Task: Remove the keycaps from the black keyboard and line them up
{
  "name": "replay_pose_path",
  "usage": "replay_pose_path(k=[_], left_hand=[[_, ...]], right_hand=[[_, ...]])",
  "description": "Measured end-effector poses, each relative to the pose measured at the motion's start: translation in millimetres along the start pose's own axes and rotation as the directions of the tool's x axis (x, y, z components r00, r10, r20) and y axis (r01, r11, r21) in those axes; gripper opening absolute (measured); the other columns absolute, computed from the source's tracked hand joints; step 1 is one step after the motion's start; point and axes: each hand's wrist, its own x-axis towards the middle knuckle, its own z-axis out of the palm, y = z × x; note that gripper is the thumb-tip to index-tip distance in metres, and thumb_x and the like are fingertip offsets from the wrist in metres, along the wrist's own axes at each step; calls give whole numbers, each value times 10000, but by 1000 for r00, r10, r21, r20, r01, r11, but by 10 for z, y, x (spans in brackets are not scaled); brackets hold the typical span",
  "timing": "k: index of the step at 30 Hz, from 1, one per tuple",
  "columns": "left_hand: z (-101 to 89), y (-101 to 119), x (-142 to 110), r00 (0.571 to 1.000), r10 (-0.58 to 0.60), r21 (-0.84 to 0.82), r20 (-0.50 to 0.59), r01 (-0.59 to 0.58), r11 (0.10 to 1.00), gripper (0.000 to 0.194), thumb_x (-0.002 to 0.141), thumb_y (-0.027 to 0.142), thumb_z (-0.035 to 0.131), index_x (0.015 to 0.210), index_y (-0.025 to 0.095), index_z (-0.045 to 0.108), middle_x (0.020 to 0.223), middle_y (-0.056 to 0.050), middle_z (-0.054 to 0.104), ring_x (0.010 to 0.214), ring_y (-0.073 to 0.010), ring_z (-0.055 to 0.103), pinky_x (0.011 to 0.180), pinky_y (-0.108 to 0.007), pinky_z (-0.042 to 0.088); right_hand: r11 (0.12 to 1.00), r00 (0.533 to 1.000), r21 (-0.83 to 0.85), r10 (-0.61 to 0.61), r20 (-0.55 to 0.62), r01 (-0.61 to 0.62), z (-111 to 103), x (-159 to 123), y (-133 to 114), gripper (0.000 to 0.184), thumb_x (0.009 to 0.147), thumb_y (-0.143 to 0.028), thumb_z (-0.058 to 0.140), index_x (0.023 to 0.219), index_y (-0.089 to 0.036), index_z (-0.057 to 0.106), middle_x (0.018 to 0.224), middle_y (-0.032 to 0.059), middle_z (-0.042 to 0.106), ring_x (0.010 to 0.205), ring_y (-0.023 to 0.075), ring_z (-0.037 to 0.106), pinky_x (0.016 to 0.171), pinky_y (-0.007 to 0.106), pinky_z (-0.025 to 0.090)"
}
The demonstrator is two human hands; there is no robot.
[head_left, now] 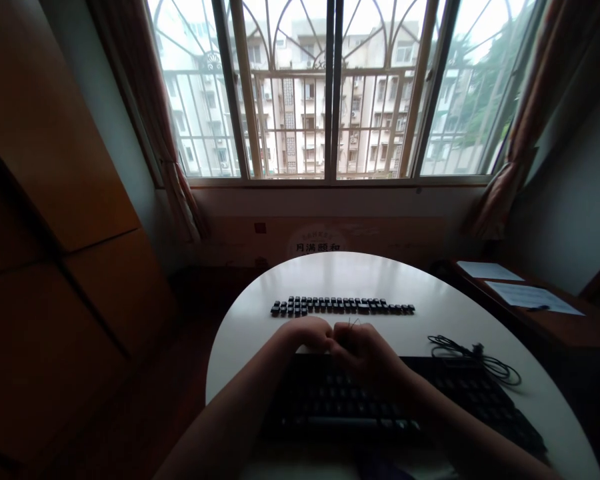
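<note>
My right hand [363,341] is closed around a wire keycap puller [353,323], whose thin wires stick up above the fingers. Bent inward at the wrist, my left hand [314,331] meets it, fingers curled; whatever they hold is hidden. Both hands are above the back edge of a black keyboard [340,403], which is partly covered by my forearms. Just beyond them, loose black keycaps [347,305] stand in rows, more of them stacked in rows at the left end. The keyboard's coiled black cable [485,360] lies behind its right part.
All this rests on a round white table [260,287]. To the right, a brown desk [545,327] bears papers [533,297] and a dark pen [539,308]. A wooden cabinet [95,267] stands left. Ahead is a barred window [330,100] between curtains.
</note>
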Motion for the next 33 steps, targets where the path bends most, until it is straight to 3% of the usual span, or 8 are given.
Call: replay_pose_path(k=[4, 11, 16, 22, 29, 33], left_hand=[[43, -4, -39, 999, -3, -37, 49, 5, 999, 279, 798, 415, 608, 929, 202, 732, 930, -47, 721, 815, -222, 640, 731, -317, 498], [87, -38, -72, 1000, 5, -17, -4, -5, 1000, 334, 839, 463, 548, 981, 205, 704, 898, -43, 698, 760, -191, 606, 605, -257, 408], [91, -29, -69, 1000, -9, -18, -26, 8, 1000, 335, 844, 488, 546, 936, 207, 702, 875, -36, 689, 738, -181, 593, 580, -252, 386], [89, -36, -69, 1000, 15, -83, 4, -14, 996, 368, 823, 535, 552, 872, 197, 691, 800, -14, 673, 685, -167, 581, 542, -246, 371], [84, -58, -51, 1000, 11, -120, 21, -9, 993, 392, 799, 554, 582, 867, 184, 693, 797, -11, 664, 702, -168, 577, 564, -247, 382], [93, -65, -37, 1000, 7, -100, 24, -5, 995, 333, 808, 489, 570, 867, 186, 694, 807, -13, 674, 703, -168, 574, 580, -251, 391]], right_hand=[[1000, 999, 14, 12, 43, -13, -92, -72, -45, 205, 884, -270, 575, 706, -176, 616, 547, -40, 503, 481, 93, 389, 459, 221, 284], [972, 986, 170, 165, -1, -163, 115, -209, 384, 232, 889, -316, 560, 704, -180, 594, 588, -20, 521, 563, 126, 455, 557, 246, 380], [951, 973, 232, 224, -62, -204, 184, -242, 503, 280, 905, -367, 547, 687, -191, 546, 581, -34, 496, 552, 121, 448, 561, 238, 384], [961, 974, 187, 220, -60, -205, 190, -219, 529, 260, 908, -373, 545, 731, -184, 568, 610, -28, 510, 580, 125, 462, 583, 238, 387], [942, 971, 241, 240, -5, -231, 201, -227, 548, 261, 914, -374, 524, 746, -181, 573, 534, -46, 464, 491, 105, 399, 477, 213, 339], [966, 983, 187, 183, 6, -181, 203, -226, 515, 239, 903, -327, 522, 728, -180, 591, 568, -37, 495, 520, 109, 417, 507, 219, 356]])
